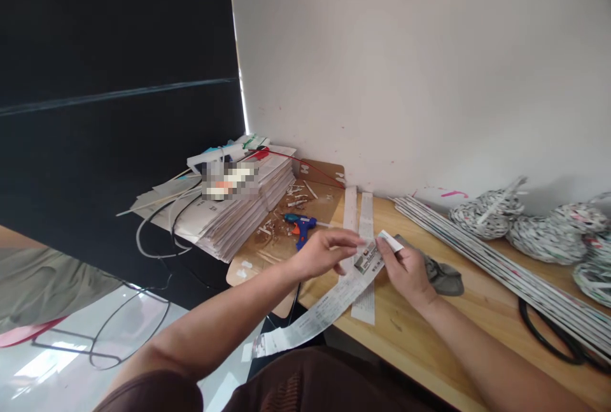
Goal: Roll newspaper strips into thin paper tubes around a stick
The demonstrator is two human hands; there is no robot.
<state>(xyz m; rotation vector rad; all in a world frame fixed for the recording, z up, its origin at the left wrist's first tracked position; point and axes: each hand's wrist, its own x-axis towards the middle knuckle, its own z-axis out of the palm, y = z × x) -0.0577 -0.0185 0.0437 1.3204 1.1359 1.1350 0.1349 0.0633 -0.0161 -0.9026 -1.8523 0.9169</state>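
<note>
Top: a dark brown garment is worn, its front seen as a broad, rounded stretch of cloth [334, 380].
Front marking: a patch of fine, reddish-brown lines [284, 393] is borne on the cloth; whether it is printed or ribbed cannot be told.
Left sleeve [153, 394]: cut short in the same dark brown, it is finished by a curved edge near the elbow.
Forearms: the left forearm [229, 316] and right forearm [491, 348] are left uncovered.
Hands: the left hand [329, 249] and right hand [405, 272] are bared to the wrist and beyond.
</note>
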